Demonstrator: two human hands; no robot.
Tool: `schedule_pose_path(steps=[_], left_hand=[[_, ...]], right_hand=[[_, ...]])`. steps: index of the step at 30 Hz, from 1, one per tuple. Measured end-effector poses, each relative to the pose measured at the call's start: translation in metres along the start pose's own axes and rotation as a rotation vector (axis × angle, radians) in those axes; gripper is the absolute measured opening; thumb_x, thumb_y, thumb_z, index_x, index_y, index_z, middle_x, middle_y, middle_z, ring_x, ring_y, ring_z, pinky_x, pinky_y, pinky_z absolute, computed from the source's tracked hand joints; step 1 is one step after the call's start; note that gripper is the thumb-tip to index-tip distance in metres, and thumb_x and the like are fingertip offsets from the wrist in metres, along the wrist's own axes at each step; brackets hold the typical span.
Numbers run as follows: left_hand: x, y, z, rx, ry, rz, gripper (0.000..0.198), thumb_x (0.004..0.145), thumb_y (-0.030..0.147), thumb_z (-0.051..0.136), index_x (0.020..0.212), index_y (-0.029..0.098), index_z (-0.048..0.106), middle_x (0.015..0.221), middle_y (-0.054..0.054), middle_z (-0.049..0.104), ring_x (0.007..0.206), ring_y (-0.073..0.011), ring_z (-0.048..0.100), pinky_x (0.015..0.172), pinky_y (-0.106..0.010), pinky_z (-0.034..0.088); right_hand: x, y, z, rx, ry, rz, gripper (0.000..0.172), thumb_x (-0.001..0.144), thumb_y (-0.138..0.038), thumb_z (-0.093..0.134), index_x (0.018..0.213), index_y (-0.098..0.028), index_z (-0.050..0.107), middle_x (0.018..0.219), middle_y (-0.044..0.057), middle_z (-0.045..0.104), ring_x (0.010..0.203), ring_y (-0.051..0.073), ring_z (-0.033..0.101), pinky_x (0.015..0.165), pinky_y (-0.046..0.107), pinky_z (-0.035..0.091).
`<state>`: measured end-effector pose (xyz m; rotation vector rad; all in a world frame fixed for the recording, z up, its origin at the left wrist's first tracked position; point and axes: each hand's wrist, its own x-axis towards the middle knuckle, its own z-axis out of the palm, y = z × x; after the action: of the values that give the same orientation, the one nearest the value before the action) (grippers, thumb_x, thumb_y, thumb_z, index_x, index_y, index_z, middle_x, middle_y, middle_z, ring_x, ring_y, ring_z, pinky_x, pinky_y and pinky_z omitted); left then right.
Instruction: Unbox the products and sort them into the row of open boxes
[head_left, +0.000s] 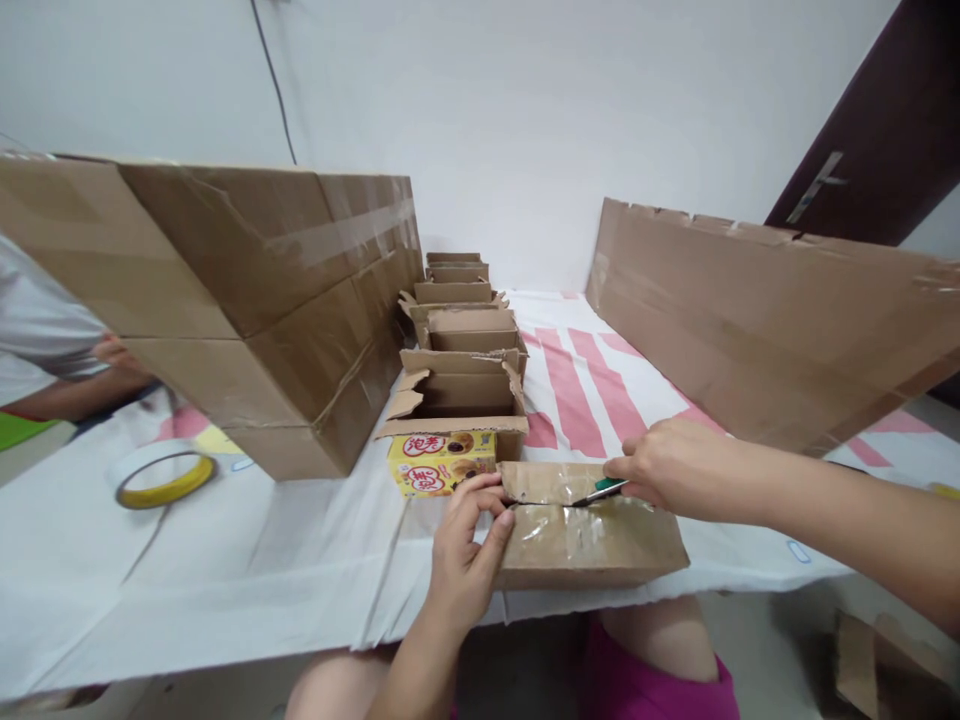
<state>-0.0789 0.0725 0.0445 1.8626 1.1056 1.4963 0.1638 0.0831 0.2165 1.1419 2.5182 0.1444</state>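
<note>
A brown cardboard box (577, 555) sealed with clear tape lies at the near edge of the table. My left hand (469, 550) grips its left end, thumb on top and fingers over the far corner. In my right hand (660, 465) is a utility knife (600, 490) with a green handle. Its blade meets the taped seam between the top flaps, and a dark gap shows along the seam's left part. Just beyond my left hand sits a yellow printed snack box (439, 465), partly hidden behind my fingers.
Several opened cardboard boxes (469, 390) stand in a row behind the snack box. Stacked, taped cartons (300, 290) rise at left, and a large cardboard panel (750, 320) at right. A tape roll (165, 475) lies left. Another person's arm (97, 390) shows behind the stack.
</note>
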Motion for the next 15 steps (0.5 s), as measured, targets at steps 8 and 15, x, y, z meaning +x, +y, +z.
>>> schedule_pose_path(steps=[8, 15], left_hand=[[0.003, 0.002, 0.003, 0.036, -0.011, -0.011, 0.013, 0.088, 0.028, 0.053, 0.079, 0.02, 0.057, 0.106, -0.009, 0.065, 0.111, -0.0247, 0.058, 0.09, -0.039, 0.047], [0.004, 0.002, 0.002, 0.058, -0.018, -0.008, 0.014, 0.088, 0.029, 0.054, 0.078, 0.02, 0.057, 0.104, -0.009, 0.065, 0.112, -0.0249, 0.057, 0.09, -0.039, 0.047]], right_hand=[[-0.007, 0.001, 0.002, -0.005, -0.027, 0.028, 0.017, 0.092, -0.026, 0.052, 0.092, -0.019, 0.067, 0.072, 0.006, 0.067, 0.062, 0.018, 0.063, 0.053, 0.028, 0.029], [-0.003, -0.003, 0.01, -0.083, 0.018, -0.035, 0.015, 0.091, -0.022, 0.051, 0.094, -0.016, 0.064, 0.07, 0.006, 0.066, 0.06, 0.018, 0.061, 0.052, 0.027, 0.028]])
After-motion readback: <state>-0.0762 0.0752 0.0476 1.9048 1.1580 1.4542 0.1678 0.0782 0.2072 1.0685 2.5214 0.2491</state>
